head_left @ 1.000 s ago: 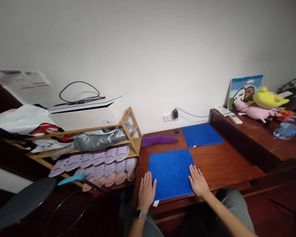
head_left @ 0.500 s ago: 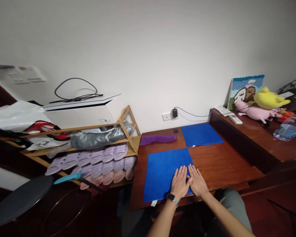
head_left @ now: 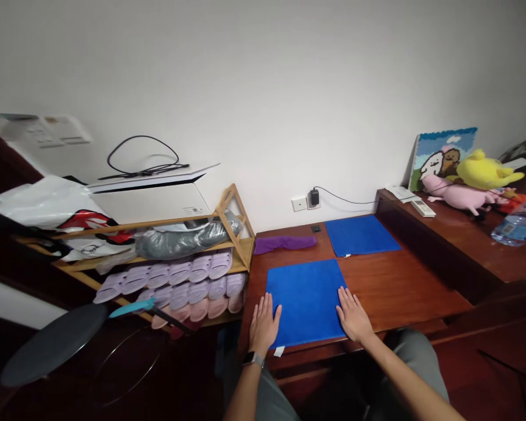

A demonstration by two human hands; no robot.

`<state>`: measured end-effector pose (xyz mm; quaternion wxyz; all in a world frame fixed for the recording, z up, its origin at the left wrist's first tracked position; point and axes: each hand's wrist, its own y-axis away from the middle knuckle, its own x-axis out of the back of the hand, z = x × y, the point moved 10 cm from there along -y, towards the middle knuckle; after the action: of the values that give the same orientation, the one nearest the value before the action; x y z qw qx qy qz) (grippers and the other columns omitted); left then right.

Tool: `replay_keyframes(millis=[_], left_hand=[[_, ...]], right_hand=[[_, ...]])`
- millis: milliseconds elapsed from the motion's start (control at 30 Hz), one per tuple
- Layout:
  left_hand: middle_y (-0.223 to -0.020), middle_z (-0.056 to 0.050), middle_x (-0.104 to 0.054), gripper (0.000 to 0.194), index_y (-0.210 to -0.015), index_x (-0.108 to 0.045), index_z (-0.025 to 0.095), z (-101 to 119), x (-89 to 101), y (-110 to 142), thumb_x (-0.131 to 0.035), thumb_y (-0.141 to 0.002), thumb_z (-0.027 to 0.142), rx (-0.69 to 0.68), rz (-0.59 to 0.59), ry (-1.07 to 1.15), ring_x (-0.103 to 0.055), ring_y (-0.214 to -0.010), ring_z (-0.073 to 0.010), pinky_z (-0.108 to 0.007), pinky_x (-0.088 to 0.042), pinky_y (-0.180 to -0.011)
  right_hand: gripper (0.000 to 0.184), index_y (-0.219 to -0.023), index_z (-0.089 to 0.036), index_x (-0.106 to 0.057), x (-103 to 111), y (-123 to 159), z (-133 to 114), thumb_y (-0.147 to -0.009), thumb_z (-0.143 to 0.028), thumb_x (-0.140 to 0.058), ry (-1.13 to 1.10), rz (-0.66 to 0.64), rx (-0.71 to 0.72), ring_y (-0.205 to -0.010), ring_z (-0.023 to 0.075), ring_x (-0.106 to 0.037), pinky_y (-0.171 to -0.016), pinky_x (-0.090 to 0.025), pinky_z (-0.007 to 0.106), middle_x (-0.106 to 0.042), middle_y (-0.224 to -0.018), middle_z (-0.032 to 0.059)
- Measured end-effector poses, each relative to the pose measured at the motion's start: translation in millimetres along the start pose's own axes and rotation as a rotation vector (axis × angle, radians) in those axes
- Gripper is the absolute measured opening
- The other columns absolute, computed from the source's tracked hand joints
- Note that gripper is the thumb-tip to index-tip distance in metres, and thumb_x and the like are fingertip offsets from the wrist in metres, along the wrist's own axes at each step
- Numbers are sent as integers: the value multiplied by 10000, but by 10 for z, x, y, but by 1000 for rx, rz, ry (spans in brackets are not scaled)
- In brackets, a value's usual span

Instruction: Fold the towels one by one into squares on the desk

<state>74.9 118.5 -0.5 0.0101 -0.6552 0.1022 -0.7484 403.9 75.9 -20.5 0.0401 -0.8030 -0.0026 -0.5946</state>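
Observation:
A blue cloth [head_left: 304, 301] lies flat and square near the front of a low wooden table [head_left: 394, 292]. My left hand [head_left: 263, 325] rests open and flat at the cloth's front left corner, a watch on its wrist. My right hand [head_left: 353, 316] lies open and flat at the cloth's front right edge. A small white tag [head_left: 279, 351] sticks out under the cloth's front edge. Farther back lie a second blue cloth [head_left: 360, 235] and a crumpled purple cloth [head_left: 284, 243].
A wooden shoe rack [head_left: 175, 275] with several lilac and pink slippers stands left of the table. A higher wooden ledge [head_left: 473, 240] on the right carries plush toys [head_left: 469, 187], a remote [head_left: 421, 207] and a water bottle [head_left: 519, 225]. A charger [head_left: 311, 197] is plugged into the wall.
My left hand slid from the cloth's right side, beside my right hand, back across to the front left corner. The cloth now lies straighter and flatter.

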Motion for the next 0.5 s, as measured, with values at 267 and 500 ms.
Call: replay_keyframes(millis=[267, 500], left_hand=[[-1700, -101, -299, 727, -1637, -305, 126, 31, 40, 1, -230, -1060, 561, -3, -4, -4, -291, -1576, -264, -475, -254, -1294], [-1684, -105, -352, 703, -1649, -287, 175, 51, 76, 21, -261, -1057, 554, -12, 51, 16, -326, -1563, -273, -496, -284, -1279]], right_hand=[[691, -1661, -122, -220, 30, 6, -6, -1076, -484, -163, 12, -46, -25, -1609, 211, -133, -1311, -137, 426, -215, -1725, 60], [689, -1670, -150, -184, 69, -171, -12, -1074, -492, -131, -1, -72, -65, -1606, 201, -149, -1309, -120, 432, -226, -1724, 59]])
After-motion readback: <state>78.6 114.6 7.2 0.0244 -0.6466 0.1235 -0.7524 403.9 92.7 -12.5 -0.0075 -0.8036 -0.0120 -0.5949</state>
